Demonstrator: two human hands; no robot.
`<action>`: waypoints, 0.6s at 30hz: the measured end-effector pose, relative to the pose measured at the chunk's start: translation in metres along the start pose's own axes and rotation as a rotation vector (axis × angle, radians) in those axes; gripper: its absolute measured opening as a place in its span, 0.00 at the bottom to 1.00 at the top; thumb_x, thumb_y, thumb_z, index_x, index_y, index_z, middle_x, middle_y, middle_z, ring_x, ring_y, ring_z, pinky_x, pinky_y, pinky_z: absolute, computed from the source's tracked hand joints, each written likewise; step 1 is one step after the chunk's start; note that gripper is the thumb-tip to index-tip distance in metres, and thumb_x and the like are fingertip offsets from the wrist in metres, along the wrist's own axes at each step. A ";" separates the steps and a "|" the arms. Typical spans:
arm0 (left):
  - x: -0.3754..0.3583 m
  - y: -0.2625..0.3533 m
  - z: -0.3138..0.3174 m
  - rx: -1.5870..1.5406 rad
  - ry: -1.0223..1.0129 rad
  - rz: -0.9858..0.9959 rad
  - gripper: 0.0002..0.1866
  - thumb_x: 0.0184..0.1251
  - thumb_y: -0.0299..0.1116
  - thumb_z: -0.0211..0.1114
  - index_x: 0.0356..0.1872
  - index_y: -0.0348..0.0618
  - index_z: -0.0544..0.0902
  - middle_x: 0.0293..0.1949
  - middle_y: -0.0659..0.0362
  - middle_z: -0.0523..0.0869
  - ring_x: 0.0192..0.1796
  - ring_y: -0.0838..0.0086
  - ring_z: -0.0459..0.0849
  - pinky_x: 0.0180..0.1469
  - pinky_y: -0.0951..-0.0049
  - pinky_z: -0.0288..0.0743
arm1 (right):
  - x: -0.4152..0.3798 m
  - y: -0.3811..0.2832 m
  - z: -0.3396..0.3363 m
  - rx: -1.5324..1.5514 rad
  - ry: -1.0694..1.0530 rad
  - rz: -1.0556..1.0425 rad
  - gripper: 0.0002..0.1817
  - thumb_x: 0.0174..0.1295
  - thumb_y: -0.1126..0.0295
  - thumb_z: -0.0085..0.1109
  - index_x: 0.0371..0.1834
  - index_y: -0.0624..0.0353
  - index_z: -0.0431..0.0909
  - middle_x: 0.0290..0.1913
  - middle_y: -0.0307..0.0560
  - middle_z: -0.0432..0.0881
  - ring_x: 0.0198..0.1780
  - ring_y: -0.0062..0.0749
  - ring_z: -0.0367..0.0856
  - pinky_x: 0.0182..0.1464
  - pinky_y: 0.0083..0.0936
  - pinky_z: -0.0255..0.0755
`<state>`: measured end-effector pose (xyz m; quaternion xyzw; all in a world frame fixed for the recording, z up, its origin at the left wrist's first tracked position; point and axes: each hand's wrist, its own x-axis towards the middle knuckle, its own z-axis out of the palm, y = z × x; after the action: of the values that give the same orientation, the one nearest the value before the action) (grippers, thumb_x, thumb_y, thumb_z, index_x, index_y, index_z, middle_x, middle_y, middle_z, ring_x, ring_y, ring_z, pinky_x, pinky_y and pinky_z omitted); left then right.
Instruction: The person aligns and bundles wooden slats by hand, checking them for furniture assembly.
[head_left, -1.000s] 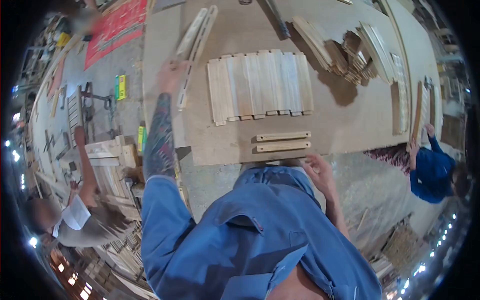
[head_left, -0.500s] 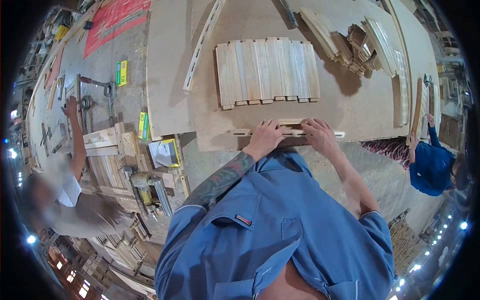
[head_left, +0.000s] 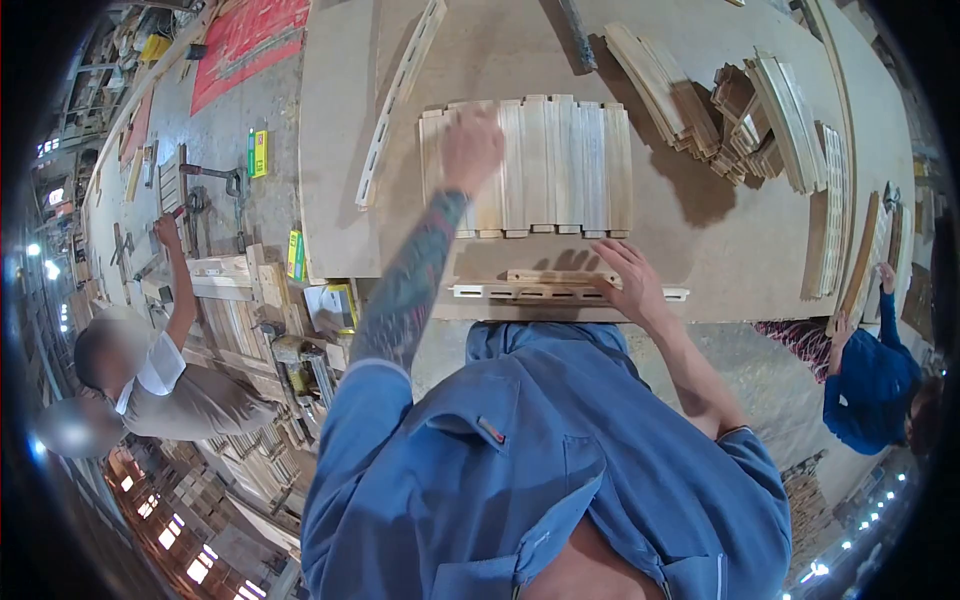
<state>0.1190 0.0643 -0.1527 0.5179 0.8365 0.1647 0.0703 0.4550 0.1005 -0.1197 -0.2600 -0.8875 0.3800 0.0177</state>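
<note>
A row of pale wooden slats (head_left: 560,165) lies side by side on the brown board-topped bench (head_left: 720,270). Over the left end of that row is my left hand (head_left: 473,150), smeared by motion, so its fingers do not show clearly. Along the near edge of the bench rests a slotted wooden strip (head_left: 520,293). A short wooden slat (head_left: 540,276) lies against its far side. My right hand (head_left: 634,285) is at the right end of these two pieces, fingers stretched out and apart, thumb right at the slat's end.
Another slotted strip (head_left: 400,105) lies left of the row. Stacked wooden pieces (head_left: 740,130) stand at the right. A dark bar (head_left: 575,35) lies at the back. One person (head_left: 180,370) works at the left, another (head_left: 870,385) at the right. Clamps (head_left: 235,190) lie on the left bench.
My left hand has left the slotted strip and moved forward over the row of slats. My right hand has opened its fingers and remains by the strip's right end.
</note>
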 end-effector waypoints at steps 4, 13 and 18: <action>0.035 -0.031 0.000 0.167 -0.175 -0.034 0.19 0.61 0.30 0.59 0.54 0.51 0.83 0.49 0.51 0.77 0.53 0.53 0.77 0.56 0.53 0.71 | 0.038 0.010 -0.019 0.102 0.055 -0.018 0.25 0.57 0.67 0.68 0.59 0.57 0.79 0.57 0.52 0.82 0.59 0.49 0.78 0.62 0.38 0.72; -0.035 -0.013 -0.032 -0.709 -0.125 -0.223 0.12 0.64 0.39 0.68 0.43 0.46 0.82 0.37 0.56 0.84 0.39 0.68 0.83 0.47 0.70 0.76 | 0.071 -0.016 -0.001 0.391 -0.099 0.130 0.21 0.60 0.66 0.68 0.56 0.60 0.79 0.50 0.53 0.84 0.45 0.44 0.83 0.50 0.35 0.76; -0.062 0.022 -0.085 -1.004 -0.170 -0.186 0.10 0.71 0.34 0.66 0.46 0.39 0.83 0.35 0.64 0.86 0.41 0.85 0.83 0.44 0.82 0.76 | 0.104 -0.049 0.063 0.593 -0.274 0.071 0.23 0.63 0.58 0.68 0.54 0.64 0.80 0.41 0.48 0.85 0.36 0.24 0.78 0.42 0.27 0.75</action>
<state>0.1413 0.0006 -0.0693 0.3553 0.6882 0.4963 0.3921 0.3282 0.0797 -0.1487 -0.2209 -0.7227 0.6537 -0.0403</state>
